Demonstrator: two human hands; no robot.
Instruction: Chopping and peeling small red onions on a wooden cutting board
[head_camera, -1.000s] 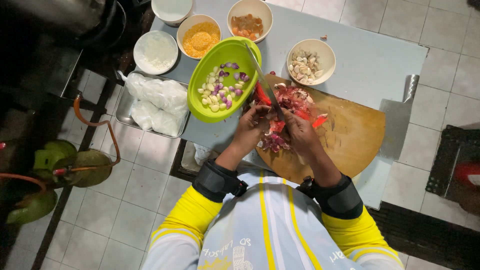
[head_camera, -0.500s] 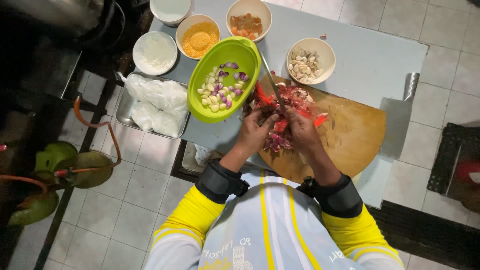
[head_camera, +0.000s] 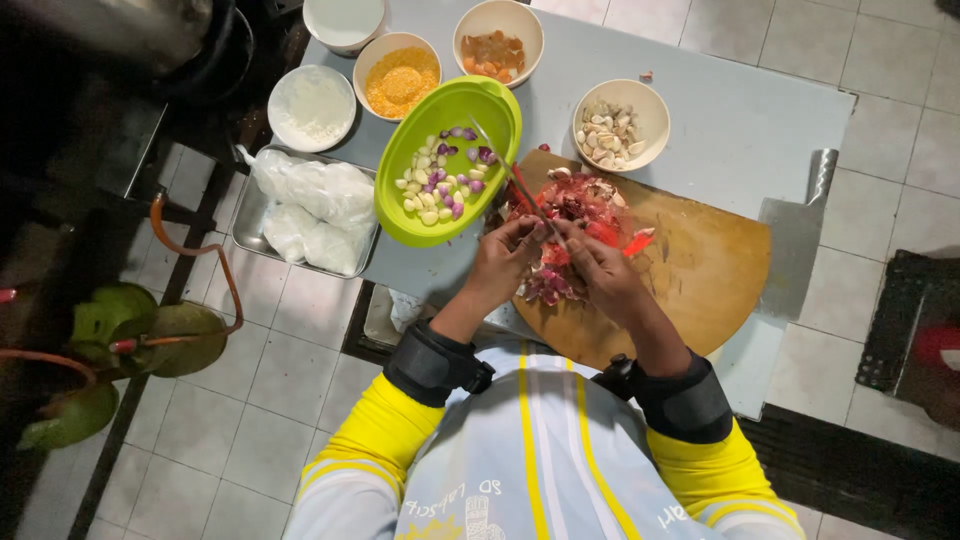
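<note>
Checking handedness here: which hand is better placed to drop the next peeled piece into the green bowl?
Probably the left hand: it sits nearer the green bowl, while the right hand appears to hold the knife.

What both hands (head_camera: 550, 255) pinch at frame centre is too small to tell; white bowl (head_camera: 344, 22) cut off at top edge.

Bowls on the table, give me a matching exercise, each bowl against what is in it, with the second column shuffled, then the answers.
Bowls:
1. green oval bowl
2. cream bowl right of the green one
3. bowl with orange powder's neighbour on the left, the white bowl
4. top middle cream bowl

Contents:
A. white grainy heap
B. orange-brown chunks
C. peeled pale and purple cloves
D. pale cloves only

Pairs: 1-C, 2-D, 3-A, 4-B
</note>
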